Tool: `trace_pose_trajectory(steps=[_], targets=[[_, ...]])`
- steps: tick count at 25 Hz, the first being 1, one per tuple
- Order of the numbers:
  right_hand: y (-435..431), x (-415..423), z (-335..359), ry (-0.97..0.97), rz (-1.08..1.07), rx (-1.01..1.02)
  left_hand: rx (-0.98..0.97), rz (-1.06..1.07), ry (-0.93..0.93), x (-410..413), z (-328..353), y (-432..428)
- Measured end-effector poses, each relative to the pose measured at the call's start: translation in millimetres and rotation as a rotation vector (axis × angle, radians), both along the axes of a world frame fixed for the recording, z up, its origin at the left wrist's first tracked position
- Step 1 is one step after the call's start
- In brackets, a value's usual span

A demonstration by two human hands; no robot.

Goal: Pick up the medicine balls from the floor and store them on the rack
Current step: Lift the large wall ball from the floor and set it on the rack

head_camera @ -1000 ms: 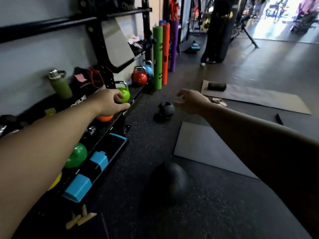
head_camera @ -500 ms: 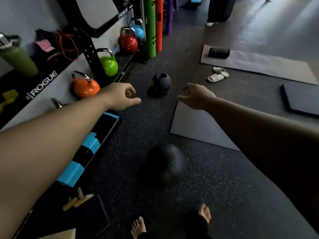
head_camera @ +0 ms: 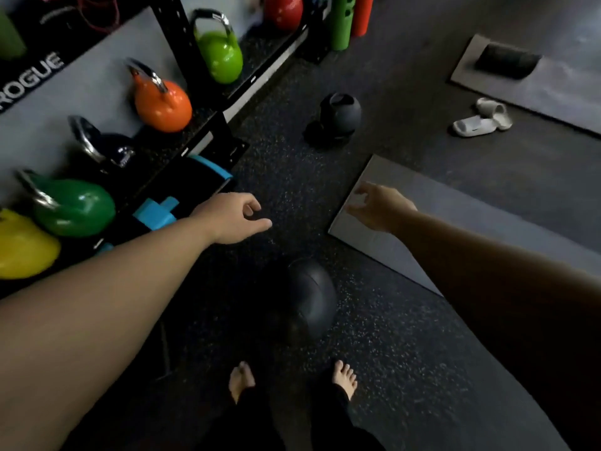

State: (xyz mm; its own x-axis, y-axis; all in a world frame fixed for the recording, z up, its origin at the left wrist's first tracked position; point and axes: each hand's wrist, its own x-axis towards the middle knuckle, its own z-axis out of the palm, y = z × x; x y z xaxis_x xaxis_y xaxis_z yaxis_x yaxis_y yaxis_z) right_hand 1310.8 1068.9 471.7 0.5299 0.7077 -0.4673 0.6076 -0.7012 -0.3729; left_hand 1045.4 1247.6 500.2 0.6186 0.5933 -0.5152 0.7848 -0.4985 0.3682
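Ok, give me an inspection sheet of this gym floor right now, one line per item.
Surface: dark speckled rubber floor, partly covered by a grey mat.
Job's things: large black medicine ball on the floor ahead of the bare feet; smaller black medicine ball farther off near the rack. Neither is stored.
Clutter: white slides, black foam roller on a far mat.
Hands: left hand and right hand both open, empty, above the large ball.
Cables: a red cord on the rack's upper shelf.
Surroundings: orange kettlebell, light green kettlebell, dark green kettlebell on the rack's bottom shelf.
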Motion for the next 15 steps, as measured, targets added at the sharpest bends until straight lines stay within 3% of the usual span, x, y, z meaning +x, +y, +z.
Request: trace_pose_trajectory(steps=[6,10,15], targets=[[49.1,5.4,-157.0,0.03,0.104,-0.143,-0.063,0.061,0.117,11.6,-148.8,24.8],[62.6,-1.1,-298.5,0.12,0.149,-0.221,-0.179,0.209,0.14,-1.2,-297.7,34.3],[31.4,-23.3,-457.3,0.207,-0.006,-0.287,-0.305,0.412,0.13,-28.9,-470.5,7.0]])
